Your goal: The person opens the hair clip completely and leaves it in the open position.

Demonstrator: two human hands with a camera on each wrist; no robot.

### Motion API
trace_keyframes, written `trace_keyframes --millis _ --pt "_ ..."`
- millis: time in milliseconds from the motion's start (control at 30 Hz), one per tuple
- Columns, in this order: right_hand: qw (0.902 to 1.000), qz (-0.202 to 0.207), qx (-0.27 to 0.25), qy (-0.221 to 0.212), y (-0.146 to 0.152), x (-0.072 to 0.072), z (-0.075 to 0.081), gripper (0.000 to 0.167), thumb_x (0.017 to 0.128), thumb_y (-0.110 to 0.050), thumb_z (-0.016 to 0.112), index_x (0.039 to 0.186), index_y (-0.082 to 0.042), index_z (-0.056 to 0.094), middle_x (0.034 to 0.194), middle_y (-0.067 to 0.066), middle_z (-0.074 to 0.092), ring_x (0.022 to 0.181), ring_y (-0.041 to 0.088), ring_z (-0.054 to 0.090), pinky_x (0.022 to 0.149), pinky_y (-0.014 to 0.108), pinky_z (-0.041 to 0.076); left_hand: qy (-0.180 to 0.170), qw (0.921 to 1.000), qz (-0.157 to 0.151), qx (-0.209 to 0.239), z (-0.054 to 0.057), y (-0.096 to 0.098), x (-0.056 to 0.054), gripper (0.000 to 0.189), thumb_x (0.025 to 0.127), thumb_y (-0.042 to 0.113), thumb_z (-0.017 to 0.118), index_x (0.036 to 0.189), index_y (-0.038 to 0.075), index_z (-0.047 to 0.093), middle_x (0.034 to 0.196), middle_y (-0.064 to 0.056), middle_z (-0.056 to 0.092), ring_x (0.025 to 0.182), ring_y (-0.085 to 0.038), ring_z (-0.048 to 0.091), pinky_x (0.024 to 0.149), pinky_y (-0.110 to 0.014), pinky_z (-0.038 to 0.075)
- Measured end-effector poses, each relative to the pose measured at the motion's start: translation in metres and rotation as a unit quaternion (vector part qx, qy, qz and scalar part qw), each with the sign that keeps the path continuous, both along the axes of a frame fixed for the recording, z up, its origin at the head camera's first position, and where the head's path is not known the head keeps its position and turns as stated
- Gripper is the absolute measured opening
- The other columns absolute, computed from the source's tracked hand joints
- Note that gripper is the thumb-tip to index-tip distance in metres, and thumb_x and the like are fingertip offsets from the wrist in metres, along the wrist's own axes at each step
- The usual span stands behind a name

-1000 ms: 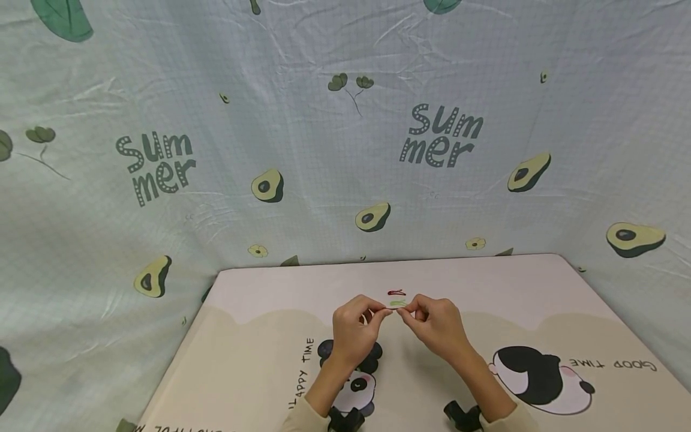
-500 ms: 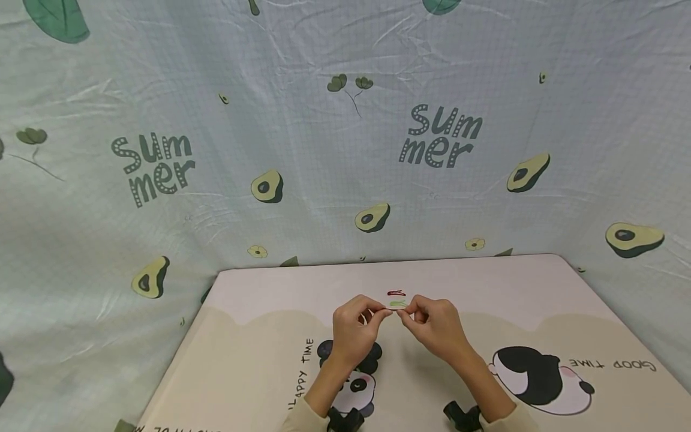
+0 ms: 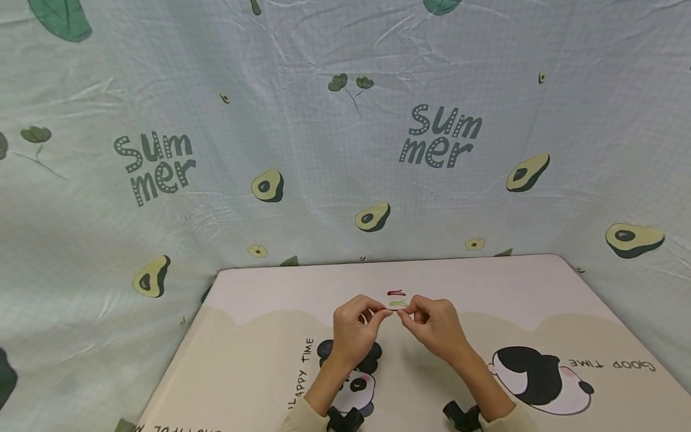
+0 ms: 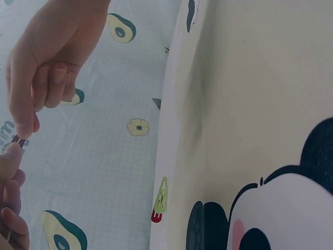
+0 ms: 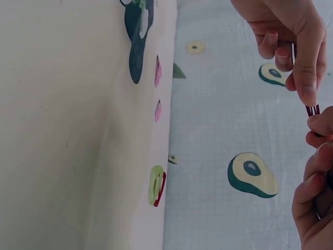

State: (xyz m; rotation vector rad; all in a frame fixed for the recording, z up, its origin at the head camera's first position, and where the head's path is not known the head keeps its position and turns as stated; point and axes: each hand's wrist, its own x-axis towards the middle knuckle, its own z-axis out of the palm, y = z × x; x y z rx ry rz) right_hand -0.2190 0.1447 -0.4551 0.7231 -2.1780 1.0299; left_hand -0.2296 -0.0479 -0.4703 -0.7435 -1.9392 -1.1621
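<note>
My left hand (image 3: pixel 353 330) and right hand (image 3: pixel 436 327) meet over the middle of the table, each pinching one end of a dark red hair clip (image 5: pixel 312 110) between thumb and forefinger. In the head view only a thin line of this clip (image 3: pixel 395 309) shows between the fingertips. Just past the fingers lie a green snap hair clip (image 3: pixel 397 303) and, behind it, a red hair clip (image 3: pixel 396 293). From the right wrist, the green clip (image 5: pixel 155 185) partly overlaps the red one (image 5: pixel 161 190).
The table (image 3: pixel 259 360) bears a printed panda (image 3: pixel 356 384) under the left forearm and a black-and-white animal (image 3: pixel 540 378) at right. Two small pink shapes (image 5: pixel 158 70) show near its far edge. Behind hangs a cloth (image 3: pixel 318 144) with avocado prints.
</note>
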Motion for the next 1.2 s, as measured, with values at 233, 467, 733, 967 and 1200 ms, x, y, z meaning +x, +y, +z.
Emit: trace_keyframes --millis 233,467,733,967,1200 --pt "0.9999 0.011 -0.009 0.007 0.0016 -0.0011 -0.0001 0.031 0.076 0.004 0.084 0.068 -0.014 0.060 0.054 -0.013 0.041 0.053 -0.009 0.030 0.046 0.011 0.026 -0.016 0.9998 0.003 -0.013 0.0015 0.0006 0.0008 0.013 0.084 0.013 0.085 0.084 0.012 0.072 0.075 0.001 0.070 0.058 -0.005 0.055 0.054 -0.013 0.044" --pt "0.9995 0.025 -0.016 0.010 0.0021 -0.0014 0.0000 0.032 0.076 0.005 0.083 0.067 -0.014 0.059 0.053 -0.012 0.042 0.053 -0.010 0.031 0.045 0.010 0.028 -0.046 0.9980 0.011 -0.042 0.0039 0.0004 0.0039 0.013 0.085 0.014 0.083 0.088 0.013 0.070 0.079 0.001 0.070 0.062 -0.006 0.057 0.059 -0.013 0.046" --pt "0.9989 0.038 -0.025 0.010 0.0028 -0.0029 -0.0015 0.032 0.076 0.006 0.081 0.067 -0.015 0.059 0.053 -0.012 0.042 0.053 -0.010 0.030 0.045 0.010 0.027 -0.062 0.9973 -0.008 -0.039 0.0043 0.0002 0.0034 0.009 0.088 0.014 0.081 0.090 0.012 0.073 0.081 0.000 0.072 0.063 -0.006 0.059 0.057 -0.024 0.053" --pt "0.9991 0.037 -0.022 0.006 0.0022 -0.0038 -0.0021 0.032 0.077 0.006 0.081 0.067 -0.016 0.059 0.053 -0.012 0.041 0.052 -0.010 0.030 0.045 0.010 0.027 -0.055 0.9978 -0.020 -0.031 0.0015 -0.0007 -0.0002 0.008 0.089 0.016 0.080 0.091 0.010 0.075 0.081 -0.001 0.073 0.062 -0.006 0.059 0.057 -0.014 0.048" --pt "0.9989 0.041 -0.021 0.007 0.0000 -0.0024 -0.0017 0.031 0.077 0.006 0.081 0.067 -0.015 0.061 0.053 -0.012 0.042 0.053 -0.010 0.031 0.045 0.010 0.028 -0.039 0.9989 -0.003 -0.025 0.0026 0.0005 0.0001 0.007 0.086 0.011 0.082 0.087 0.010 0.075 0.078 -0.001 0.075 0.059 -0.007 0.059 0.057 -0.013 0.048"
